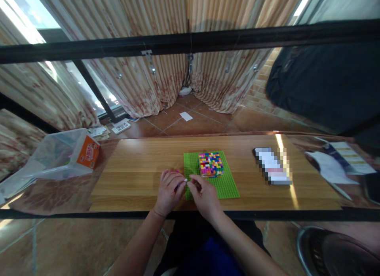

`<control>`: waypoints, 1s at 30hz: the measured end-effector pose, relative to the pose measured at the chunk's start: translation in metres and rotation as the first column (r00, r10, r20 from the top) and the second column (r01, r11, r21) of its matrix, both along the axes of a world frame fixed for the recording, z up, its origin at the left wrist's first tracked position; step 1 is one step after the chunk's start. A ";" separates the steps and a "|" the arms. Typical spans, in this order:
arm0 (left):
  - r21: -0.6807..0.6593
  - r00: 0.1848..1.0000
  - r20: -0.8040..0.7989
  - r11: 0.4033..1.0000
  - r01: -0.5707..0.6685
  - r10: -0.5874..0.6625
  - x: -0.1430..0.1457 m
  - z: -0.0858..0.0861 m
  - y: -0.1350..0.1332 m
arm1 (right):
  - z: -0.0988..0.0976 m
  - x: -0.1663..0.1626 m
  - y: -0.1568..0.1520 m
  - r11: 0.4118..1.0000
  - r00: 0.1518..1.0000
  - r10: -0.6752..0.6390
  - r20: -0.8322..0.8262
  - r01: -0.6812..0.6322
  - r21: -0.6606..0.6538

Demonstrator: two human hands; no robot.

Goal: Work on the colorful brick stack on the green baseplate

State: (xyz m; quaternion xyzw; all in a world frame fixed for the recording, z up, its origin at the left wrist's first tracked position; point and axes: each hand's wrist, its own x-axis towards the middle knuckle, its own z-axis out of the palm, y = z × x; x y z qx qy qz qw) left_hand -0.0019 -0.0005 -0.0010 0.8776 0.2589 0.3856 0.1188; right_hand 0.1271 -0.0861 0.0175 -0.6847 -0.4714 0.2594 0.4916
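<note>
On the bench (136, 161), the left hand (172, 189) pinched a small white piece (186, 180) near the green plate's (228, 189) left edge. The right hand (204, 193) met it there, fingers curled; whether it gripped was unclear. The block (210, 164) sat on the plate just beyond the right hand, the nearer one.

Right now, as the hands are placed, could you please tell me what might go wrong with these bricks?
The small white piece between the left hand and right hand could slip and, being tiny, be hard to find. The right hand is also close to the multicoloured brick block on the green baseplate, so it might bump it.
</note>
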 end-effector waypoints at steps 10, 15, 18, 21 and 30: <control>0.034 0.996 -0.042 0.997 0.075 -0.074 0.000 0.002 -0.004 | -0.008 -0.002 0.007 0.999 0.965 -0.019 -0.260 0.026 0.025; -0.049 0.997 -0.066 0.998 0.026 -0.030 -0.001 0.004 -0.005 | -0.012 0.002 0.000 0.997 0.940 -0.057 -0.337 0.070 0.025; -0.077 0.999 -0.048 0.997 -0.020 0.017 -0.002 0.004 -0.004 | -0.014 0.011 -0.011 0.996 0.934 -0.089 -0.345 0.095 0.000; -0.096 0.999 -0.032 0.994 -0.046 0.043 -0.001 0.004 -0.003 | -0.015 0.025 -0.025 0.991 0.934 -0.136 -0.330 0.134 -0.029; -0.151 0.999 -0.018 0.988 -0.043 0.041 -0.001 0.002 0.001 | -0.011 0.068 -0.040 0.952 0.911 -0.300 -0.282 0.306 -0.021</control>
